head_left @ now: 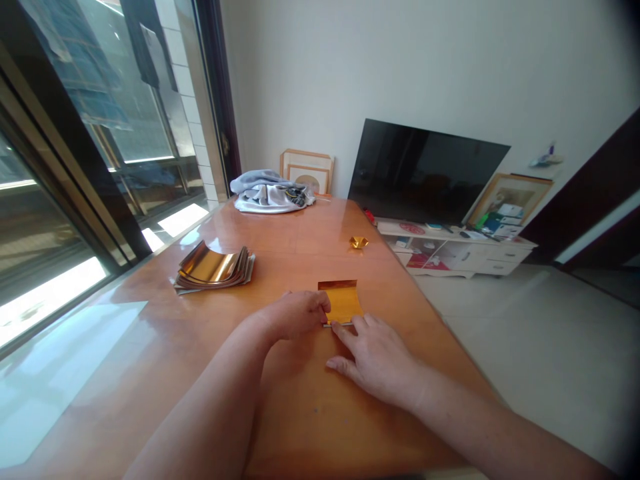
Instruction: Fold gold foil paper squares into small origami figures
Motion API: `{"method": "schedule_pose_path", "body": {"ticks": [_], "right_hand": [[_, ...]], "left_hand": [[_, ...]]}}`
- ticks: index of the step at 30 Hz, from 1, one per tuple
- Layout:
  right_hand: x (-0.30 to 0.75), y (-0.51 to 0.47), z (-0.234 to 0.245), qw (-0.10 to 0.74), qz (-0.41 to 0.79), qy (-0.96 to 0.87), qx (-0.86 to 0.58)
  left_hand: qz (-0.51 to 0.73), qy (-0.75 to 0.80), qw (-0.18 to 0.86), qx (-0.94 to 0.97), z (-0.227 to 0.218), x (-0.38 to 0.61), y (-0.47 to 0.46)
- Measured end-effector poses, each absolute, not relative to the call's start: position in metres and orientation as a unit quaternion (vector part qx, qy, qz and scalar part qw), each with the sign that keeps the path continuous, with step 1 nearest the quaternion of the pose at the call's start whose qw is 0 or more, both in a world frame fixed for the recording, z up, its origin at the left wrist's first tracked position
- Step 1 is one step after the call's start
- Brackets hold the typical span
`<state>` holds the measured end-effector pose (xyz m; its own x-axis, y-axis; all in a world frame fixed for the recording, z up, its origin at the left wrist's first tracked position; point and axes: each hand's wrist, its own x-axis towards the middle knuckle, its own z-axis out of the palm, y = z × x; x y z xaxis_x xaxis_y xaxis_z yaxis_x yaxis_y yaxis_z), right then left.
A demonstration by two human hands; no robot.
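Note:
A sheet of gold foil paper (343, 301) lies on the wooden table (280, 230), its far edge curled up to show a darker side. My left hand (295, 315) pinches the sheet's left side. My right hand (373, 357) presses its fingertips along the near edge, where a thin silvery strip shows. To the left stands a curled stack of foil sheets (214, 268), out of reach of both hands. Beyond the sheet sits a small folded gold foil piece (359, 243).
A crumpled grey cloth (270, 193) lies at the table's far end. Sliding glass doors (100, 133) run along the left side. At right, a dark television screen (425, 173) stands on a white low cabinet (450, 250), and framed pictures lean nearby.

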<state>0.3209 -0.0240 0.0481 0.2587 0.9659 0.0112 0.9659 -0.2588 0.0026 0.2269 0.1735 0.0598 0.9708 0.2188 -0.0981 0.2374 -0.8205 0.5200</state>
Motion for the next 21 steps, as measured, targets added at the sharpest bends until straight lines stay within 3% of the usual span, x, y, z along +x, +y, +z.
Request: {"method": "schedule_pose_path", "body": {"ticks": [13,21], "right_hand": [[0.32,-0.019,0.053,-0.031,0.009,-0.623,-0.781],[0.318,-0.02,0.052,-0.008,0.022,-0.628,-0.777]], "left_hand": [[-0.02,0.128,0.263,0.956,0.06,0.226,0.175],[-0.008,0.108,0.235,0.966,0.049,0.232,0.172]]}}
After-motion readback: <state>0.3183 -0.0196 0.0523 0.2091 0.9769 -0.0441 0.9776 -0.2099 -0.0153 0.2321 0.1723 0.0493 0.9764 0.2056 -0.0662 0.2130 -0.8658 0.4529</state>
